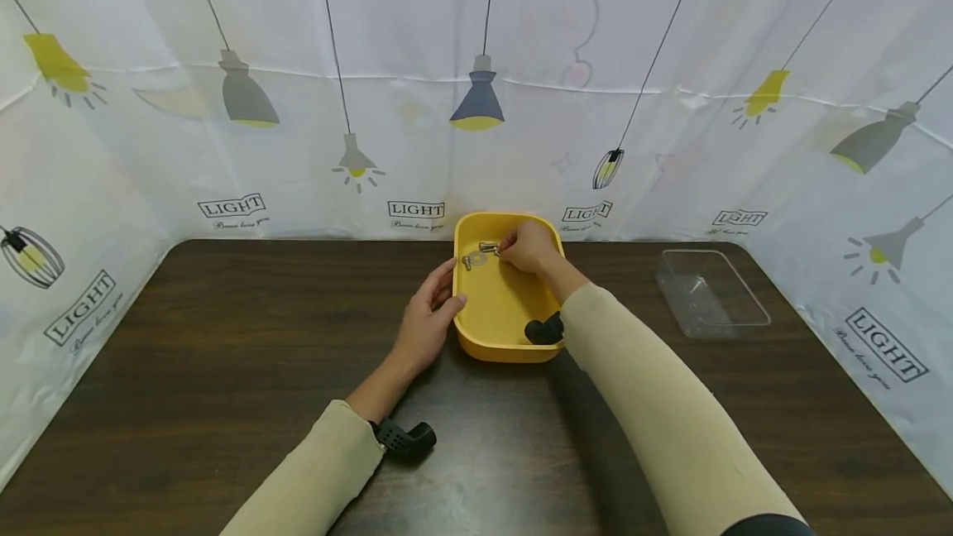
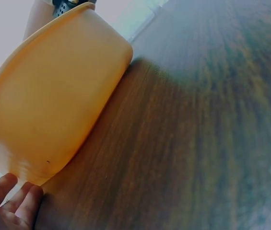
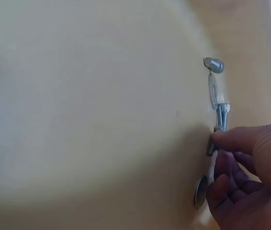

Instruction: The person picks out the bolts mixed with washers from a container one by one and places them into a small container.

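Fingers of the right hand (image 1: 530, 246) pinch a small bolt (image 3: 211, 149), nearly meeting; a second bolt (image 1: 487, 246) lies just left of them in the yellow tray (image 1: 495, 308), long axis pointing their way. The left hand (image 1: 424, 325), farther off, rests loosely spread against the tray. Beyond the fingers, the printed sheet (image 1: 298, 164) reads "LIGHT"
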`<action>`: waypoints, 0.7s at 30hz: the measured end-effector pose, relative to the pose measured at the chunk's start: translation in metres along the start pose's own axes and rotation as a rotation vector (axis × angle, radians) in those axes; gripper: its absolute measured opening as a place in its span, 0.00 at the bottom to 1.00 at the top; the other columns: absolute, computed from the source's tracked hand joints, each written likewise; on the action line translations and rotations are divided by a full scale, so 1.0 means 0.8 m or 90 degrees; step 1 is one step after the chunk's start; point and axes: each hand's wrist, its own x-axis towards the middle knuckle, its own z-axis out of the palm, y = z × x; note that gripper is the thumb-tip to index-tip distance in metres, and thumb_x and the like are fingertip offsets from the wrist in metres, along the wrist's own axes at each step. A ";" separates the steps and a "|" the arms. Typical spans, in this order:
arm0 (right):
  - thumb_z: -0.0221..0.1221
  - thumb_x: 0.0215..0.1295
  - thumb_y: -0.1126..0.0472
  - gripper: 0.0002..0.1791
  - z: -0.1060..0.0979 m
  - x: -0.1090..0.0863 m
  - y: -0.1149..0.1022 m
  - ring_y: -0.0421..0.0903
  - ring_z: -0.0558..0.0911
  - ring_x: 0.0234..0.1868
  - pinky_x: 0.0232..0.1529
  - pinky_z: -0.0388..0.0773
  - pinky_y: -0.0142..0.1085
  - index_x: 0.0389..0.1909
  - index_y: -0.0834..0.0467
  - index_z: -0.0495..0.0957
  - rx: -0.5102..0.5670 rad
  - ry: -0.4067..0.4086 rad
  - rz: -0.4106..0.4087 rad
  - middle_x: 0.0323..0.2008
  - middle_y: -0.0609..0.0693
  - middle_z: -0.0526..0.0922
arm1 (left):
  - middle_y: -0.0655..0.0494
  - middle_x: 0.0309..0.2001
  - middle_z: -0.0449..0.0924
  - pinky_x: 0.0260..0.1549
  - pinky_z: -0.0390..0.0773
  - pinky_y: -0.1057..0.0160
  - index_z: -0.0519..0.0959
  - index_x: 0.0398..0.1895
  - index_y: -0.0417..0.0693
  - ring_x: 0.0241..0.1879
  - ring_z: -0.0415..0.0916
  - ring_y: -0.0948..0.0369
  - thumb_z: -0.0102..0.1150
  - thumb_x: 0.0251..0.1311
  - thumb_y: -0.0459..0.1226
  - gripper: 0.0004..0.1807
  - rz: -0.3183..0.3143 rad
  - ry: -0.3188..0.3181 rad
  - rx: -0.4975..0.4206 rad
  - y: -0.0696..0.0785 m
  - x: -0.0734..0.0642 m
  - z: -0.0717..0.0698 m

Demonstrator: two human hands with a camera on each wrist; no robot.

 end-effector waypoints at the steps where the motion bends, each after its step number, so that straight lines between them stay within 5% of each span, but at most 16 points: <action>1: 0.65 0.65 0.63 0.05 0.000 -0.001 -0.001 0.46 0.80 0.31 0.31 0.76 0.31 0.36 0.61 0.84 -0.004 0.002 0.000 0.33 0.54 0.83 | 0.44 0.73 0.69 0.66 0.72 0.43 0.63 0.77 0.54 0.69 0.71 0.47 0.54 0.71 0.34 0.31 0.000 -0.001 0.000 0.000 0.000 0.000; 15: 0.62 0.68 0.62 0.07 0.002 -0.004 -0.007 0.48 0.81 0.36 0.37 0.78 0.33 0.41 0.62 0.84 -0.068 -0.029 -0.039 0.41 0.57 0.84 | 0.44 0.73 0.69 0.66 0.72 0.43 0.62 0.77 0.52 0.69 0.71 0.47 0.53 0.71 0.34 0.32 -0.003 -0.001 0.003 0.000 -0.001 0.000; 21: 0.55 0.71 0.64 0.14 -0.002 -0.006 -0.012 0.48 0.81 0.40 0.40 0.78 0.33 0.51 0.65 0.82 -0.085 -0.045 -0.046 0.49 0.60 0.83 | 0.44 0.72 0.69 0.65 0.73 0.43 0.63 0.77 0.53 0.68 0.72 0.47 0.53 0.71 0.33 0.31 -0.002 0.005 0.012 0.001 -0.001 0.001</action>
